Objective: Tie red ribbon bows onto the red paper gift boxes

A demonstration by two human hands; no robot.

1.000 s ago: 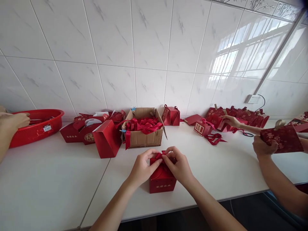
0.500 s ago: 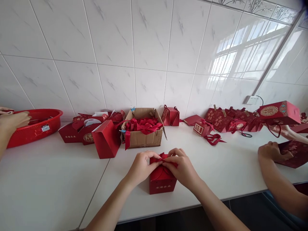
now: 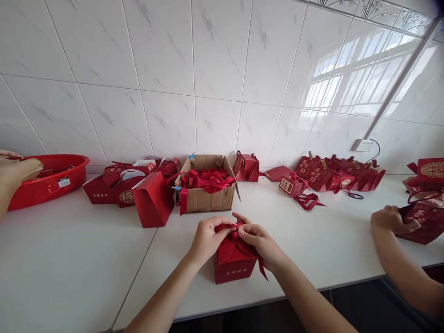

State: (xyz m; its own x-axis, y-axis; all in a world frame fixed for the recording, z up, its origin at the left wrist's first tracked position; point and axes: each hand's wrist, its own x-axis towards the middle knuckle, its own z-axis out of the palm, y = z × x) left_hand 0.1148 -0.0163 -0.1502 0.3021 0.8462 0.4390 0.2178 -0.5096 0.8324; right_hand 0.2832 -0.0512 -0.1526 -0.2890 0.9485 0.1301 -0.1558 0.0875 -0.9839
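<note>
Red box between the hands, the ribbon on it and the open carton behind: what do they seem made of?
Red box: probably coated card with a smooth, low sheen, judging by its crisp folded edges and curved flaps. Ribbon: likely satin-like fabric, as it looks thin and its tail drapes loosely. Open carton: apparently corrugated cardboard, matt brown, with faint upright lines.
</note>
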